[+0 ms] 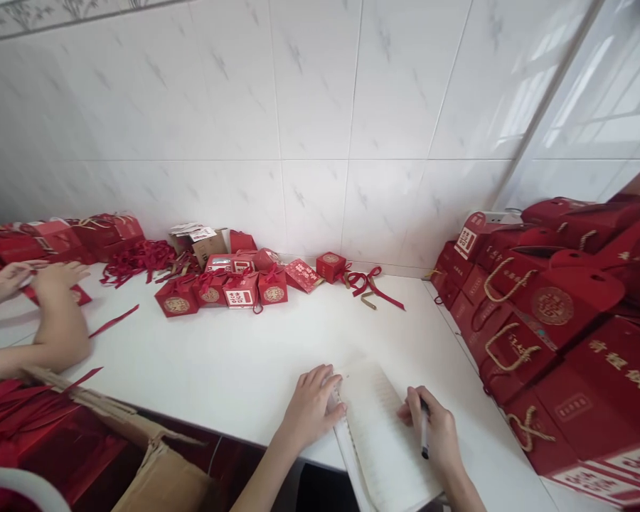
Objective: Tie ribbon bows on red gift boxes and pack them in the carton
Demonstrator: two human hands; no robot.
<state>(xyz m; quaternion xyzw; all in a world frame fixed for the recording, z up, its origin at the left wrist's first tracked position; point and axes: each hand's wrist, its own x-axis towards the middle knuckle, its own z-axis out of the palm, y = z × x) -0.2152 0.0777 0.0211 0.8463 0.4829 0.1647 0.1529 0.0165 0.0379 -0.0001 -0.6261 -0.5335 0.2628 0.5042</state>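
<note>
A spiral-bound notebook [376, 427] lies open on the white table in front of me, its pages seemingly lined and too blurred to read. My left hand [313, 404] holds its left edge near the binding, with the fingers bent and the thumb on the page side. Over the right side of the page, my right hand [436, 427] is closed around a pen [424, 430] with a black end and a clear barrel. The pen's writing tip is hidden by my fingers.
Red gift boxes [552, 306] with gold rope handles are stacked at the right. Small red boxes [237, 290] and ribbons [370, 284] line the wall. At the left, another person's hands [58, 277] work by a red box. An open carton [163, 473] stands at lower left.
</note>
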